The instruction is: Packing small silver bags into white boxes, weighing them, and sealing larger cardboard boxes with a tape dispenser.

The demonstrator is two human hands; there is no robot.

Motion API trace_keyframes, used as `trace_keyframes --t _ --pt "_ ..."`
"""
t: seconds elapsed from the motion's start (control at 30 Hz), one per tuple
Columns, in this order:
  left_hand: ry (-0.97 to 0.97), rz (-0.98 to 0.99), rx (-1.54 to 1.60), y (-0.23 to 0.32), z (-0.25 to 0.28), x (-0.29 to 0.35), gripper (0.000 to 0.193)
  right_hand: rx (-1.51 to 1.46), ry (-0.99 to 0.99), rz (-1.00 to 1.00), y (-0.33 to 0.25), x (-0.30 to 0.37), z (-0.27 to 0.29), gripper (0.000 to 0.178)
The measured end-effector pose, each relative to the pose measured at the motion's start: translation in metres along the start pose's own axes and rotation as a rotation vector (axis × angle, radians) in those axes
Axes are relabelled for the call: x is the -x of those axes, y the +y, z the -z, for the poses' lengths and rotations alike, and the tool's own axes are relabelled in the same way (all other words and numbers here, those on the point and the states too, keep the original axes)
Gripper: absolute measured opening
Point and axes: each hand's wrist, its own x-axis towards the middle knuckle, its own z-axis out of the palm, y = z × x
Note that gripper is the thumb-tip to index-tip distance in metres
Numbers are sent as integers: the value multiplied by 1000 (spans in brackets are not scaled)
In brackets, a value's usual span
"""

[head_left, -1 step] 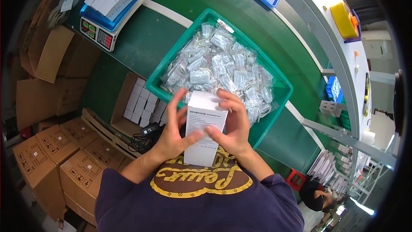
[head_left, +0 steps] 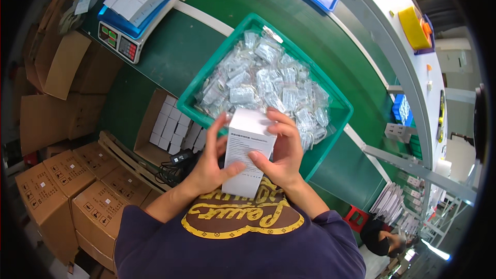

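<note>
A tall white carton box (head_left: 247,150) with small dark print is held upright in front of my chest. My right hand (head_left: 284,150) wraps its right side, fingers at the top edge and thumb on the printed face. On the left, my left hand (head_left: 209,163) presses its thumb to the lower printed face; its fingers curve beside the box, partly hidden. Just beyond the box is a green plastic crate (head_left: 320,163), heaped with clear bags (head_left: 268,82) that hold white cables and pale items.
A digital scale (head_left: 121,41) bearing white boxes stands at far left on the green bench (head_left: 173,46). Brown cartons (head_left: 64,181) are stacked to my left. An open carton (head_left: 147,134) of small white boxes lies near a black cable (head_left: 170,170). Metal shelving (head_left: 408,160) runs along the right.
My left fingertips sit slightly lower along the box's side. Both hands keep their place on the box.
</note>
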Motion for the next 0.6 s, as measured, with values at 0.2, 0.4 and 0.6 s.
trace_keyframes --t 0.2,0.4,0.6 --pt "83 -130 -208 -3 43 -24 91 246 -127 82 22 -73 -16 57" --pt "423 -246 -638 102 243 -142 76 310 -205 -219 28 -100 -1 59" --pt "438 -213 -964 221 370 -263 68 420 -219 -444 49 -39 56 45"
